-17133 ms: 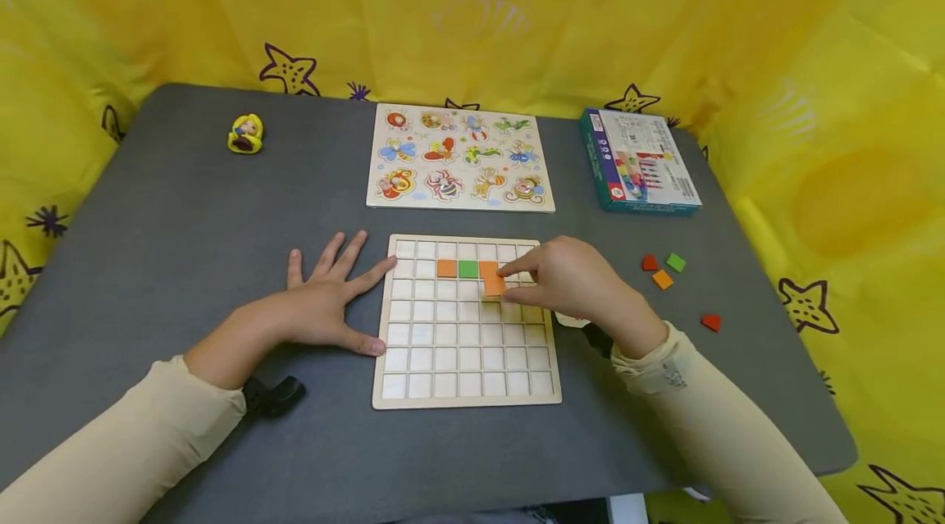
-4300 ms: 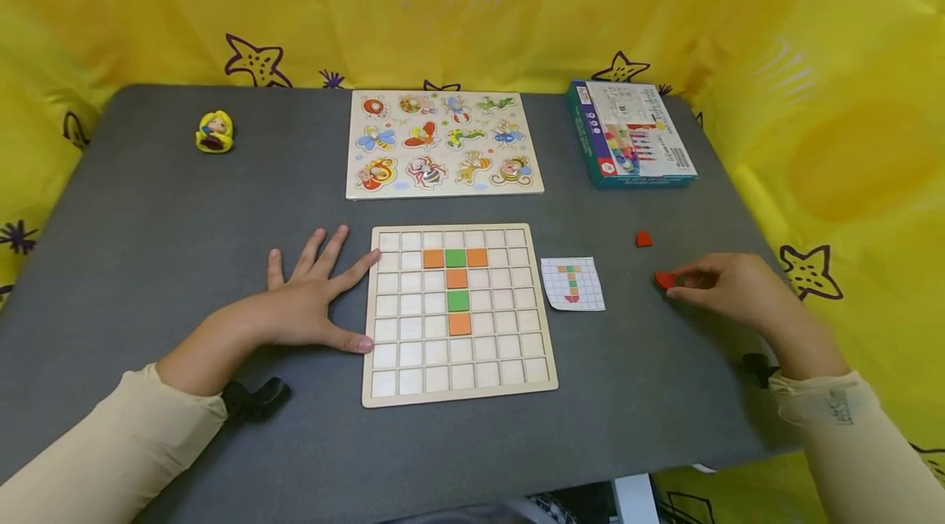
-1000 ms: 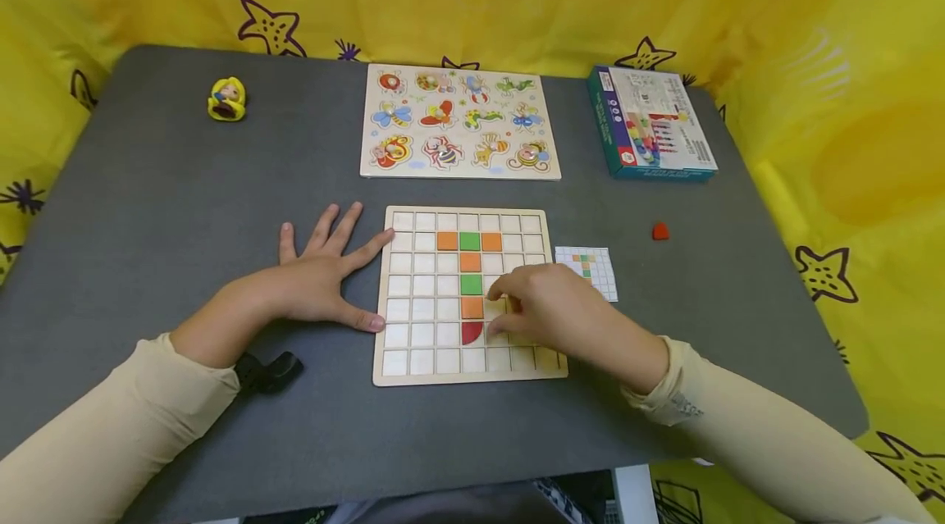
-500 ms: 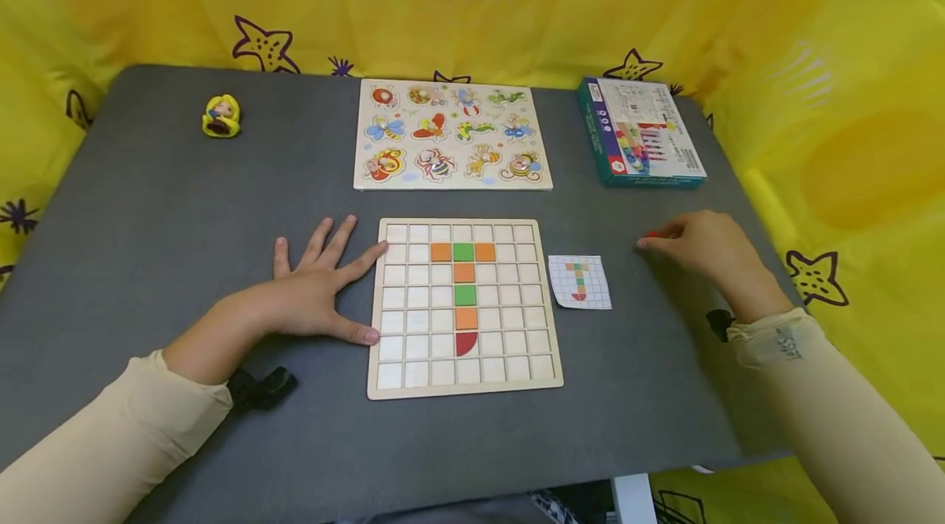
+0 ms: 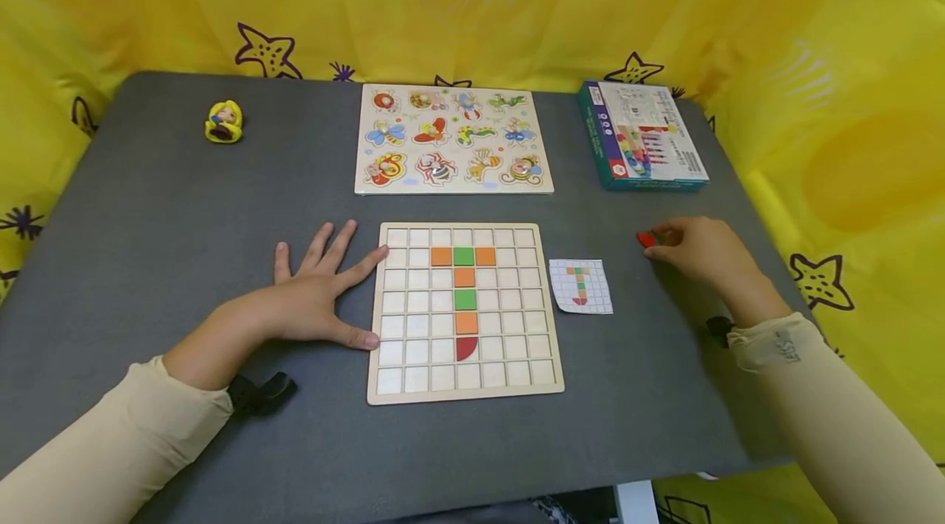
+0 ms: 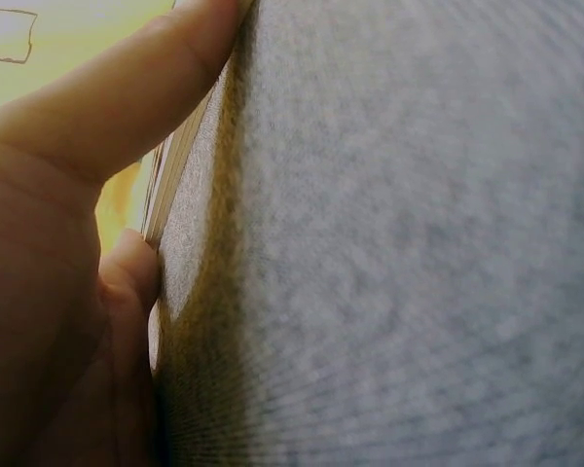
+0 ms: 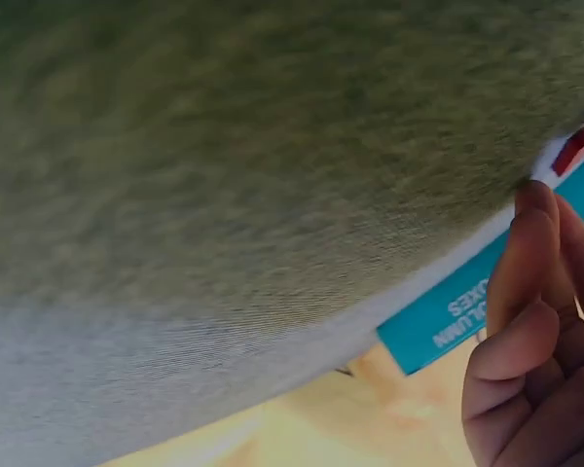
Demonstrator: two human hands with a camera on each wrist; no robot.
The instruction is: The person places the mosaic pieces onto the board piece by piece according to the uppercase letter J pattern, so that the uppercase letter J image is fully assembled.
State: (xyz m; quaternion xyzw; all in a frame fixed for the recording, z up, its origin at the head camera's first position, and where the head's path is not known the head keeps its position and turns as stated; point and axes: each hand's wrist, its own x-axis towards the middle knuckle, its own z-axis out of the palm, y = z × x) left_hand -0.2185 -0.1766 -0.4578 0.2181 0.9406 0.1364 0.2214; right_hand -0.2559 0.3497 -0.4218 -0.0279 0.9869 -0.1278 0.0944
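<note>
A wooden grid board (image 5: 374, 376) lies at the table's middle, holding orange and green square tiles in a T shape. Below the stem's lowest orange tile (image 5: 466, 323) sits a red quarter-round tile (image 5: 467, 348). My left hand (image 5: 303, 304) rests spread on the table, thumb and index fingertips against the board's left edge; the left wrist view shows its thumb (image 6: 127, 92) close up. At the right, my right hand (image 5: 705, 253) pinches a second red tile (image 5: 645, 239) between thumb and fingertips, low at the table; it shows partly in the right wrist view.
A small pattern card (image 5: 581, 286) with a similar coloured figure lies right of the board. Behind stand an insect puzzle board (image 5: 454, 138) and a teal box (image 5: 650, 134). A yellow figurine (image 5: 224, 122) is at back left. Yellow curtains (image 5: 472, 7) surround the table.
Earlier, the orange and green tiles and the first red tile went onto the board. In the last second my right hand left the board for the second red tile; my left hand stayed put.
</note>
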